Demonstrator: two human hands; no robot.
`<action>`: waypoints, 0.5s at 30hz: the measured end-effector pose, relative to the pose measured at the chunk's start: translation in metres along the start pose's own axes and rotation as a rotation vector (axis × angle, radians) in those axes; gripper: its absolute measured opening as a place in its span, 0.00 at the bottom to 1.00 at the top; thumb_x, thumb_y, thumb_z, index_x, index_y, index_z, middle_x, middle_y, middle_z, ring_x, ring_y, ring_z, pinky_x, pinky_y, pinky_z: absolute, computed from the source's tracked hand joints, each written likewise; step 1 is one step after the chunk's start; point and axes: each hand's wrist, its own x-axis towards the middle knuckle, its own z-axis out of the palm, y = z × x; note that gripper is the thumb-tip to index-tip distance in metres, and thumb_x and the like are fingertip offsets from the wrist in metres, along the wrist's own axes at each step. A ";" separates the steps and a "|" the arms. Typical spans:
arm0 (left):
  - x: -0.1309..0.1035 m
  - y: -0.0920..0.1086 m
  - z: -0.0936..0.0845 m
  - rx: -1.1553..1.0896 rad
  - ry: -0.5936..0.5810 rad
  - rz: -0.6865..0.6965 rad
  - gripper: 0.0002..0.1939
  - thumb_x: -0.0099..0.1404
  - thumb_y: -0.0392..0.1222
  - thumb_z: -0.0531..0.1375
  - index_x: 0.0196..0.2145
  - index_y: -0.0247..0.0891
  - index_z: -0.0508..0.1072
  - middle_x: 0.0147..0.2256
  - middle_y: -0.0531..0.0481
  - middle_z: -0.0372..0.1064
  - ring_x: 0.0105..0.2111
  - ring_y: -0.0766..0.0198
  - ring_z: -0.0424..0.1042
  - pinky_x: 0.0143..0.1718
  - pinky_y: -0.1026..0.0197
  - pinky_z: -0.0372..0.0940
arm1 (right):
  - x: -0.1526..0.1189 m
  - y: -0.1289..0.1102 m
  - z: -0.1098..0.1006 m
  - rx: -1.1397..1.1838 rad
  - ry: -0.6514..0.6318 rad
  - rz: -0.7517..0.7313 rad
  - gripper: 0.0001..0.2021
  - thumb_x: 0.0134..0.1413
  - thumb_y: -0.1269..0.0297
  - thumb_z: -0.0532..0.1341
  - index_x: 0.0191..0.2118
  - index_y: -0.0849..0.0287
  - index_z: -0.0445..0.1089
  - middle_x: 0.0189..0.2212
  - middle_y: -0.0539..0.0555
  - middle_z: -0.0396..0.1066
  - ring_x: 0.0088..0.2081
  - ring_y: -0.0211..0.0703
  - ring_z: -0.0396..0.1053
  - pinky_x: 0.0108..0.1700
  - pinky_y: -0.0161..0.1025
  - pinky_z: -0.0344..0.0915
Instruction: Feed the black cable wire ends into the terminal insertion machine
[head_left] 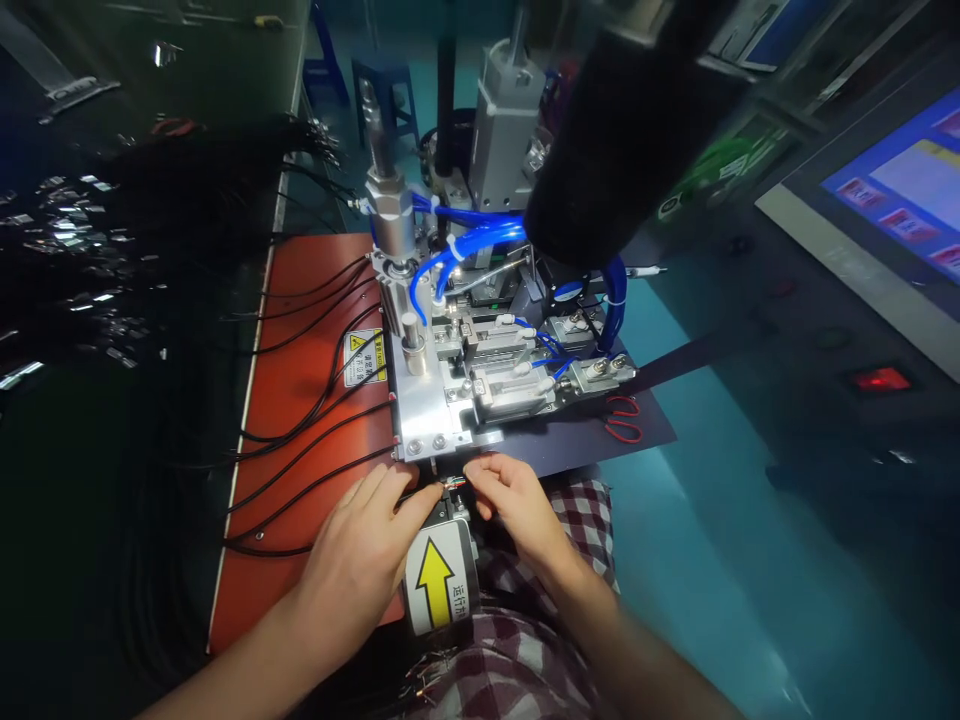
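Note:
Just below the front edge of a metal machine (426, 405), my two hands work close together. My left hand (371, 530) is closed, with thumb and forefinger pressed on the end of a black cable that is mostly hidden beneath them. Thin coloured wires (455, 483) come out of that end towards the right. My right hand (517, 500) pinches their tips, its fingers curled in. Under the wires is a small metal fixture (460, 508), and nearer to me a white label with a yellow arrow (436, 580).
Several black cables (315, 478) lie across the orange board (289, 390) at left, beside a heap of dark cables (150, 250). Blue air tubes (480, 238) run over the machine. Red-handled scissors (624, 420) lie at its right. A lit screen (911, 185) stands far right.

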 end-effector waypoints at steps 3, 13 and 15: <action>0.000 0.003 -0.002 0.059 0.002 -0.012 0.16 0.62 0.29 0.51 0.45 0.37 0.69 0.36 0.44 0.64 0.35 0.55 0.64 0.33 0.53 0.66 | -0.003 0.003 0.001 -0.079 0.022 -0.077 0.13 0.50 0.55 0.60 0.28 0.61 0.67 0.19 0.45 0.62 0.18 0.32 0.58 0.22 0.32 0.53; -0.006 0.007 -0.001 -0.028 -0.157 -0.111 0.22 0.57 0.25 0.52 0.50 0.36 0.66 0.40 0.44 0.64 0.36 0.57 0.66 0.33 0.58 0.68 | -0.001 0.002 0.004 0.035 -0.061 0.008 0.13 0.48 0.56 0.62 0.25 0.61 0.65 0.14 0.43 0.59 0.17 0.31 0.54 0.22 0.31 0.50; -0.004 0.007 0.000 -0.031 -0.142 -0.109 0.20 0.59 0.26 0.51 0.49 0.35 0.67 0.38 0.44 0.65 0.35 0.57 0.66 0.32 0.58 0.68 | -0.001 0.002 0.004 0.033 -0.077 0.013 0.14 0.48 0.55 0.62 0.24 0.62 0.65 0.14 0.44 0.60 0.18 0.31 0.54 0.23 0.31 0.49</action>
